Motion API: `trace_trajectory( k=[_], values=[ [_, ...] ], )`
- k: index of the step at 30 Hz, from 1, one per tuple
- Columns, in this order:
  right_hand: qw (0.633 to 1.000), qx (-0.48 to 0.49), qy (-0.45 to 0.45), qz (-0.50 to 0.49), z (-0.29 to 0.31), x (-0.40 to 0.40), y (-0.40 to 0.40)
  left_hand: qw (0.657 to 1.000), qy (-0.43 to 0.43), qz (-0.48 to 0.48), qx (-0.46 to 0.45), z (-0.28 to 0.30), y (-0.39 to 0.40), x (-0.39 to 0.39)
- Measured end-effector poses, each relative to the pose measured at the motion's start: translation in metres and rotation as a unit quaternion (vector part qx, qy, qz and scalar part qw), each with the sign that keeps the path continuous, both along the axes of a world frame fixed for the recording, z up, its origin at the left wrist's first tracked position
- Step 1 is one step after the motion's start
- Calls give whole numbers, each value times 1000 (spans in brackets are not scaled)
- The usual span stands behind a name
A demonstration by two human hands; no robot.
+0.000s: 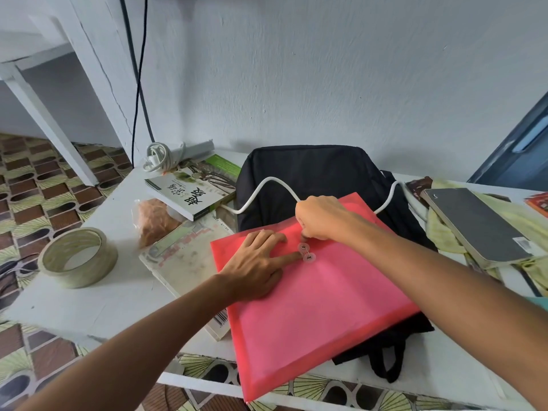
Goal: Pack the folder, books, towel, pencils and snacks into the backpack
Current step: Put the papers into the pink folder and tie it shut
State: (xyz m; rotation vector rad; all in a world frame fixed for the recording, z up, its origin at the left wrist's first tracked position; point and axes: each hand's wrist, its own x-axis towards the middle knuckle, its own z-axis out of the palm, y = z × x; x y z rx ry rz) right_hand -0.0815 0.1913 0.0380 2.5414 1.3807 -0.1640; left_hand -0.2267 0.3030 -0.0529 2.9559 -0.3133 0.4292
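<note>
White cable (pixel 277 189) across backpack (pixel 311 170), left hand (pixel 255 266) flat on folder (pixel 311 298), right hand (pixel 321 216) grip pinching its clasp (pixel 306 252)

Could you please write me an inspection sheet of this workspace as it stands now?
Surface: white table, crowded.
Job's things: red folder lies on the black backpack; books stacked at left; bagged snack beside them; grey notebook on a yellowish towel at right. Pencils: nothing seen.
Clutter: tape roll at left.
Grippers: left hand presses flat on the folder, index finger at the button clasp; right hand pinches at the clasp.
Cables: white cable across the backpack; coiled power strip behind the books; black cable down the wall.
Surroundings: pale wall, patterned floor tiles.
</note>
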Motion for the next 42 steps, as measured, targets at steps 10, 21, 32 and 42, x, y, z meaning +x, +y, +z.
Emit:
trace_trajectory(
  k=[10, 21, 32, 42],
  values=[
    [995, 79, 53, 10, -16, 2, -36, 1000, -8, 12, -18, -1, -3, -3],
    [971, 109, -12, 212, -27, -9, -78, 999, -19, 13, -42, -3, -5, -3],
    [986, 138, 22, 95, -30, -28, -89, 998, -32, 13, -47, -5, -5, -3],
    [989, 85, 84, 91, -20, -16, -85, 998, -34, 11, -56, -6, -5, -4]
  ],
)
